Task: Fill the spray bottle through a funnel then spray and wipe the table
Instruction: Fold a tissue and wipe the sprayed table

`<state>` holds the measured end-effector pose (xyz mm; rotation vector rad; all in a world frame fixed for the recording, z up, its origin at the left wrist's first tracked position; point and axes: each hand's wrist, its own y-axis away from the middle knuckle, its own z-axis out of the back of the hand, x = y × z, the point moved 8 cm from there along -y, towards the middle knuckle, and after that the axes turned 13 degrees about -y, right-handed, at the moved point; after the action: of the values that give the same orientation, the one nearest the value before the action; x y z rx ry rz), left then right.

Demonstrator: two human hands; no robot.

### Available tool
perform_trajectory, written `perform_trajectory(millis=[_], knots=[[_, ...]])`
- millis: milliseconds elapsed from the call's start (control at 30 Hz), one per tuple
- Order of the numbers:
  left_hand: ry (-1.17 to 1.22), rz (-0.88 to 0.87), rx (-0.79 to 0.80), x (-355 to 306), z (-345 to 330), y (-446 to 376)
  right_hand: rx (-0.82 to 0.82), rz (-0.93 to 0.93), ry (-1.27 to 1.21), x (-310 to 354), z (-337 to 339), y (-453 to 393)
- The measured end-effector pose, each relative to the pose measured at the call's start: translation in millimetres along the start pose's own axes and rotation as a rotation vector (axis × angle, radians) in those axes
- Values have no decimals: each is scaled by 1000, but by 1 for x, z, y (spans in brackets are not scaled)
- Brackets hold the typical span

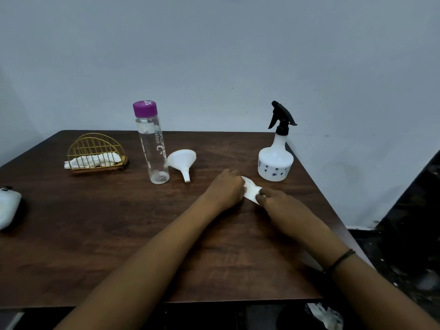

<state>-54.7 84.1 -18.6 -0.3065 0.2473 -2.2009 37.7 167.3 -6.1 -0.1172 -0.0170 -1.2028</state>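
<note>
A white tissue [251,190] lies on the dark wooden table [95,234] right of centre. My left hand [228,188] grips its left end and my right hand [273,198] pinches its right end. Just behind them stands the white spray bottle [275,160] with a black trigger head screwed on. A white funnel [182,160] lies on its side near the middle, leaning against a clear water bottle [152,144] with a purple cap, which stands upright.
A gold wire napkin holder [96,152] with white tissues sits at the back left. A white and black object [8,206] rests at the left edge. Crumpled tissue [323,315] lies on the floor below the table's front edge. A wall stands close behind.
</note>
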Motion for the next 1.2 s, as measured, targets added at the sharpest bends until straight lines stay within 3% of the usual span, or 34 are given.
perform_trajectory(millis=[500, 767, 967, 1200], knots=[[45, -67, 120, 22, 14, 58, 172, 29, -5, 72, -7, 34], [-21, -24, 117, 26, 15, 53, 169, 126, -16, 68, -10, 5], [-21, 67, 151, 42, 15, 33, 142, 94, 2, 46, -11, -19], [231, 196, -45, 52, 27, 37, 129, 73, 18, 33, -10, -16]])
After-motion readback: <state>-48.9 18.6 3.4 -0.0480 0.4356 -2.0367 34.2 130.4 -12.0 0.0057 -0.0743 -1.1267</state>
